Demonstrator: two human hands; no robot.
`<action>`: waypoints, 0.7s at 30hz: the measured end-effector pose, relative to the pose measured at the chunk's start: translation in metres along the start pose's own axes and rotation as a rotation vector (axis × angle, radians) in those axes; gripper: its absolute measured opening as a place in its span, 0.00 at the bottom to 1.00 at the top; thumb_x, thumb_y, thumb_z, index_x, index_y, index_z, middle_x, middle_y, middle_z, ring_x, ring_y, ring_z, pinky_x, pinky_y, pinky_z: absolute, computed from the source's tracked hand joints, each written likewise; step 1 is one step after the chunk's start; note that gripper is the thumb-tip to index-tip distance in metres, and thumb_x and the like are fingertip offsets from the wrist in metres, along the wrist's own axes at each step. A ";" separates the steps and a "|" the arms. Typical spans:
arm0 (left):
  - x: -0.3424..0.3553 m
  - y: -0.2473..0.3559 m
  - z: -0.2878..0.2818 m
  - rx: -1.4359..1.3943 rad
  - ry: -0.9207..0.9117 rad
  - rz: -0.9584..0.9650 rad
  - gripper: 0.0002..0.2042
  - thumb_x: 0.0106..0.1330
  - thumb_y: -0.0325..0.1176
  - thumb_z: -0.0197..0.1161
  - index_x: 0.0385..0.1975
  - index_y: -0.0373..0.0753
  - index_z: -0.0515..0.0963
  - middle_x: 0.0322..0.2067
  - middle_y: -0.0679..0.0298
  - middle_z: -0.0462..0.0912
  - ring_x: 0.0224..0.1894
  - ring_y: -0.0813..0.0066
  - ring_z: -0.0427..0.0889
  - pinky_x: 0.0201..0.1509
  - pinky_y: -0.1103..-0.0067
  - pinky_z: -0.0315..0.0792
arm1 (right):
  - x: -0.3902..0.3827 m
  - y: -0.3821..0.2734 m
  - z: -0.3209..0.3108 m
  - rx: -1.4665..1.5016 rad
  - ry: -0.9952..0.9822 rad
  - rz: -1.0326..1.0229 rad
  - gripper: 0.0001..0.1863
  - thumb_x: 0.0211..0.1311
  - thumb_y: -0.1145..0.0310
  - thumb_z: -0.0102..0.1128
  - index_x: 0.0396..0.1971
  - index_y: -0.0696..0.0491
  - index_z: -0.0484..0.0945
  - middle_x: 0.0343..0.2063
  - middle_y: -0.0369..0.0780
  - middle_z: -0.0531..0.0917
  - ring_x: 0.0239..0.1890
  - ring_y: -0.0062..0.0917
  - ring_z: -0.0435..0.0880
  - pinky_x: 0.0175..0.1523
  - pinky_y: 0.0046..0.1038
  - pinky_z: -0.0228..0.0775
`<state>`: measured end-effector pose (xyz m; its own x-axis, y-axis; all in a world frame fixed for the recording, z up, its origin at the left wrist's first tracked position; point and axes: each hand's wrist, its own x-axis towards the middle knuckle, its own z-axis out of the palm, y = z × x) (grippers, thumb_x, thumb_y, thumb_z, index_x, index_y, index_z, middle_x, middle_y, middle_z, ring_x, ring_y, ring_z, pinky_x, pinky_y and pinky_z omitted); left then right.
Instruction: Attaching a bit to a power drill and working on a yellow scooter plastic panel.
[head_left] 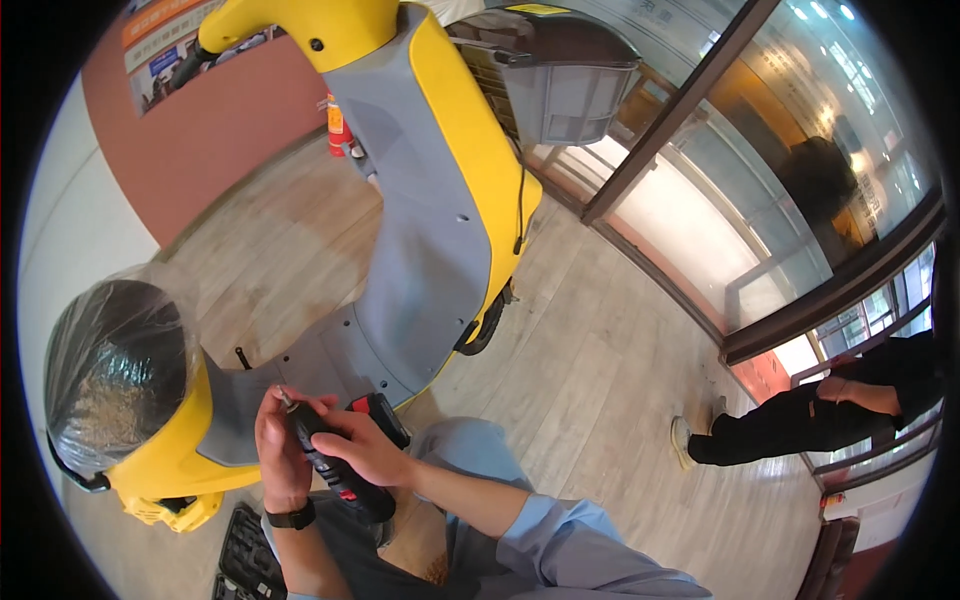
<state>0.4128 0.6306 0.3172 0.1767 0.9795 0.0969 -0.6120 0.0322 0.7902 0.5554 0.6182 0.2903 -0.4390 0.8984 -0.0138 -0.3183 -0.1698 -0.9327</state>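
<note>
A black and red cordless drill (343,480) is in front of my body, its bit end pointing up and to the left. My right hand (362,447) is wrapped around it, and the battery pack (378,415) sticks out beyond the hand. My left hand (277,445), with a black band on the wrist, closes about the chuck end beside the metal bit. Just past both hands lies the grey footboard (330,350) of a yellow and grey electric scooter (425,190), with several screw points on it. Its seat (120,365) is wrapped in clear plastic.
An open black tool case (250,555) is on the floor beside my left leg. A red fire extinguisher (337,128) stands behind the scooter. Glass panels with dark frames (655,120) rise on the right, where another person in dark trousers (765,425) stands.
</note>
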 end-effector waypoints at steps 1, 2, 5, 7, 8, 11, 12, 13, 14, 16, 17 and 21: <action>-0.001 -0.001 -0.001 0.113 0.006 0.022 0.28 0.59 0.55 0.70 0.45 0.37 0.71 0.36 0.56 0.83 0.49 0.57 0.82 0.56 0.68 0.75 | 0.000 -0.001 0.000 -0.060 0.007 0.045 0.13 0.70 0.65 0.55 0.46 0.58 0.78 0.37 0.33 0.81 0.39 0.14 0.76 0.44 0.21 0.69; -0.001 -0.002 -0.002 0.121 0.039 -0.010 0.27 0.59 0.53 0.71 0.45 0.37 0.71 0.36 0.56 0.83 0.49 0.57 0.82 0.56 0.68 0.75 | -0.001 -0.002 0.001 -0.013 0.003 -0.004 0.12 0.70 0.65 0.56 0.44 0.58 0.78 0.34 0.33 0.80 0.38 0.13 0.75 0.43 0.21 0.68; -0.002 -0.002 -0.006 0.086 0.056 -0.065 0.25 0.59 0.49 0.72 0.43 0.37 0.72 0.36 0.55 0.84 0.49 0.57 0.83 0.55 0.69 0.76 | -0.002 -0.002 0.003 0.065 0.020 -0.030 0.11 0.69 0.65 0.57 0.40 0.58 0.78 0.30 0.31 0.78 0.35 0.13 0.73 0.41 0.21 0.67; -0.001 0.000 -0.006 0.025 -0.012 -0.081 0.23 0.60 0.47 0.72 0.42 0.37 0.72 0.35 0.55 0.84 0.50 0.56 0.83 0.55 0.69 0.76 | -0.003 -0.002 0.002 0.135 -0.015 -0.001 0.12 0.69 0.64 0.57 0.42 0.58 0.78 0.32 0.31 0.78 0.35 0.13 0.73 0.41 0.21 0.67; 0.000 0.001 -0.005 0.028 -0.033 -0.080 0.23 0.60 0.48 0.71 0.42 0.37 0.72 0.36 0.55 0.84 0.50 0.56 0.83 0.56 0.68 0.76 | -0.003 -0.002 0.002 0.181 -0.037 -0.027 0.12 0.69 0.65 0.57 0.43 0.58 0.78 0.32 0.31 0.78 0.36 0.13 0.74 0.42 0.21 0.68; 0.000 0.005 -0.002 0.033 -0.051 -0.093 0.22 0.62 0.49 0.70 0.43 0.38 0.71 0.36 0.56 0.83 0.50 0.57 0.83 0.58 0.65 0.75 | -0.005 0.000 0.000 0.222 -0.055 -0.011 0.11 0.69 0.66 0.57 0.45 0.57 0.78 0.34 0.31 0.78 0.37 0.12 0.74 0.43 0.22 0.69; 0.001 0.004 -0.001 0.031 -0.037 -0.095 0.22 0.62 0.48 0.69 0.42 0.38 0.71 0.36 0.55 0.83 0.51 0.57 0.83 0.59 0.65 0.75 | -0.005 0.001 -0.002 0.187 -0.026 -0.005 0.12 0.69 0.66 0.56 0.46 0.57 0.78 0.35 0.31 0.79 0.38 0.12 0.74 0.44 0.22 0.69; 0.000 0.004 0.000 0.034 -0.016 -0.098 0.22 0.62 0.48 0.69 0.42 0.38 0.71 0.36 0.55 0.83 0.51 0.57 0.83 0.59 0.65 0.75 | -0.004 0.002 0.000 0.135 0.002 0.066 0.12 0.70 0.67 0.56 0.46 0.57 0.78 0.36 0.31 0.79 0.39 0.12 0.75 0.44 0.22 0.69; 0.000 0.002 0.001 0.046 0.002 -0.067 0.22 0.63 0.48 0.68 0.43 0.37 0.71 0.36 0.54 0.83 0.51 0.56 0.82 0.60 0.64 0.73 | -0.004 0.002 -0.003 0.084 -0.004 0.055 0.12 0.70 0.68 0.56 0.47 0.57 0.78 0.37 0.32 0.80 0.40 0.12 0.75 0.44 0.21 0.69; -0.002 0.001 0.001 0.114 0.059 -0.068 0.21 0.62 0.47 0.68 0.43 0.36 0.72 0.38 0.52 0.84 0.50 0.56 0.83 0.58 0.66 0.74 | -0.002 0.001 -0.001 0.061 0.012 -0.015 0.12 0.69 0.67 0.56 0.47 0.57 0.79 0.37 0.32 0.80 0.39 0.13 0.75 0.44 0.21 0.69; -0.003 0.001 0.001 0.111 0.101 -0.084 0.22 0.61 0.47 0.70 0.42 0.35 0.74 0.41 0.51 0.84 0.50 0.56 0.83 0.57 0.66 0.75 | -0.003 0.000 -0.001 0.001 0.015 -0.005 0.13 0.68 0.65 0.57 0.46 0.57 0.79 0.36 0.32 0.80 0.39 0.13 0.75 0.44 0.21 0.69; -0.004 0.002 -0.002 0.056 0.112 -0.144 0.19 0.64 0.42 0.69 0.45 0.32 0.78 0.41 0.55 0.85 0.52 0.55 0.82 0.58 0.65 0.75 | -0.004 -0.006 -0.001 0.000 0.050 -0.009 0.13 0.69 0.64 0.57 0.44 0.58 0.79 0.32 0.31 0.79 0.35 0.12 0.75 0.40 0.21 0.69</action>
<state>0.4094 0.6269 0.3176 0.1709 0.9816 -0.0854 -0.5419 0.1661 0.8238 0.5599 0.6164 0.2952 -0.3934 0.9191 -0.0233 -0.3219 -0.1614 -0.9329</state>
